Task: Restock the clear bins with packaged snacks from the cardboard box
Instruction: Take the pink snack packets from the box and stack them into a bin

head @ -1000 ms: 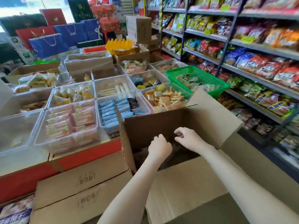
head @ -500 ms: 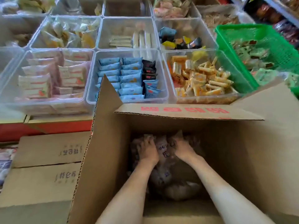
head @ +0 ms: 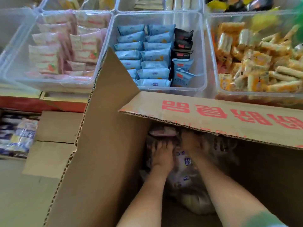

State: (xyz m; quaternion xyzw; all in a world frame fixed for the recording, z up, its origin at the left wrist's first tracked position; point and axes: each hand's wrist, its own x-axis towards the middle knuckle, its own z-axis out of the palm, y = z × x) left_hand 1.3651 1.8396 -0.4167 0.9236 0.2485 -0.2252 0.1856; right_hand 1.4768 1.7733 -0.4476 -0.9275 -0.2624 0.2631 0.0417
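The open cardboard box (head: 105,145) fills the near view, its far flap (head: 213,115) with red print folded over the opening. Both my arms reach deep inside. My left hand (head: 161,154) digs its fingers into the pile of clear snack packets (head: 185,163) at the bottom. My right hand (head: 191,145) lies on the same pile, its fingers hidden under the flap. Beyond the box stand the clear bins: one (head: 203,63) holds blue and black packets, one (head: 14,63) pink-white packets, one (head: 211,54) orange stick snacks.
Closed cardboard boxes (head: 54,128) lie flat to the left of the open box. A blue and white packaged item (head: 18,138) sits at the far left. A red counter edge (head: 32,104) runs under the bins. More bins (head: 118,7) stand behind.
The view has dropped and closed in on the box. Both hands went from the box's rim down onto the packets inside and now sit further under the flap.
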